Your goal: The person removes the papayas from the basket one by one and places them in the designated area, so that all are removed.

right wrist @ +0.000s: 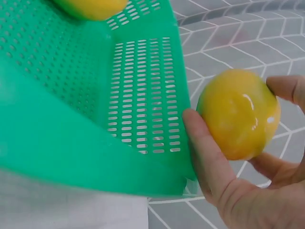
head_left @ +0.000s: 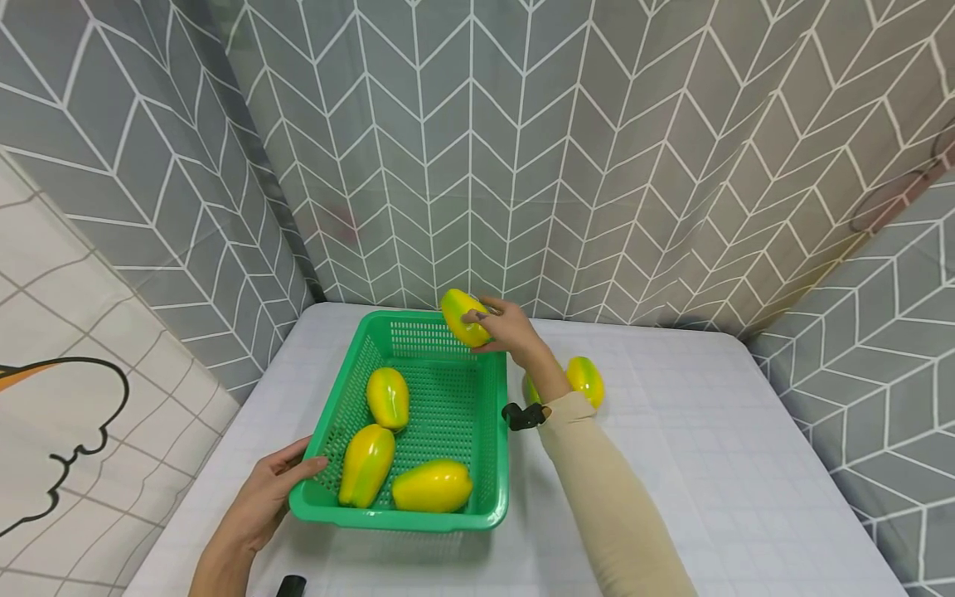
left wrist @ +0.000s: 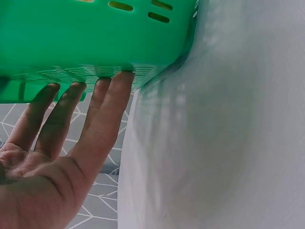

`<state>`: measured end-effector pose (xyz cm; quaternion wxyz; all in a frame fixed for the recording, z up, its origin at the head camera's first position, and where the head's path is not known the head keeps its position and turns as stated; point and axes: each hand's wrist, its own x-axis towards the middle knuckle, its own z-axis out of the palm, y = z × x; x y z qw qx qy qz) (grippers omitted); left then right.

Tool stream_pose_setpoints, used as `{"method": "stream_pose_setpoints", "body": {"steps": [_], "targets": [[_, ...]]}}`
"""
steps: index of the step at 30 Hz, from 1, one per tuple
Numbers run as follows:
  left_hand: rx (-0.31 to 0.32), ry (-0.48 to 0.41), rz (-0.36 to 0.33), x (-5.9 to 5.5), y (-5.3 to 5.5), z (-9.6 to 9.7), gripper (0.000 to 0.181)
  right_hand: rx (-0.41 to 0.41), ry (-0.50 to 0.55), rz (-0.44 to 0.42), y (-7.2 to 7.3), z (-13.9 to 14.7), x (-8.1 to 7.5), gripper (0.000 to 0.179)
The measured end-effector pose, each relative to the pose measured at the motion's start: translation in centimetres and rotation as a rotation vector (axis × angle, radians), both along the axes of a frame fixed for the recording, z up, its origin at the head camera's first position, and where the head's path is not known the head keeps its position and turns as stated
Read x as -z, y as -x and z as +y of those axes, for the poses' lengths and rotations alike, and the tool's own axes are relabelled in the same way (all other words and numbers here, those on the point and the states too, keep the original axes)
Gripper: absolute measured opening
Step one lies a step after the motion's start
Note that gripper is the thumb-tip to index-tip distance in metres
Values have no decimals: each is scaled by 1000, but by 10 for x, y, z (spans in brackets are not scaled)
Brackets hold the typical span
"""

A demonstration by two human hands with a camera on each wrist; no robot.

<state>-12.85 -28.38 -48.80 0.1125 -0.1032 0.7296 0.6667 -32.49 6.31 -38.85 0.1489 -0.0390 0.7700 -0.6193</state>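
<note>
A green plastic basket (head_left: 492,464) with slotted walls stands on the white-covered table. My left hand (head_left: 261,497) holds its left side near the front corner, thumb over the rim. In the left wrist view the fingers (left wrist: 102,112) lie against the outer wall. Over the basket's far right corner, my right hand (head_left: 511,325) grips a yellow papaya (head_left: 462,319) with green streaks. The right wrist view shows this papaya (right wrist: 238,114) between thumb and fingers, close beside the rim. Inside lie three more: a papaya (head_left: 388,398) at left, another papaya (head_left: 367,466) before it, and a papaya (head_left: 433,487) lying sideways in front.
Right of the basket, a papaya (head_left: 585,380) lies on the table (head_left: 709,464), with another papaya (head_left: 532,390) partly hidden behind my right forearm. A grey patterned curtain (head_left: 477,166) hangs along the table's back edge. Similar cloth closes off both sides.
</note>
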Motion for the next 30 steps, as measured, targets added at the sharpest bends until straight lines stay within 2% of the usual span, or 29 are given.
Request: {"method": "stream_pose_setpoints", "body": {"steps": [4, 13, 22, 30], "targets": [[0, -4, -1, 0, 0, 0, 69, 53, 77, -67, 3, 10, -2, 70], [2, -19, 1, 0, 0, -1, 68, 139, 106, -93, 5, 34, -2, 74], [-1, -11, -5, 0, 0, 0, 69, 176, 57, -104, 6, 56, 0, 75], [-6, -8, -7, -1, 0, 2, 70, 246, 22, -117, 7, 81, 4, 76]]}}
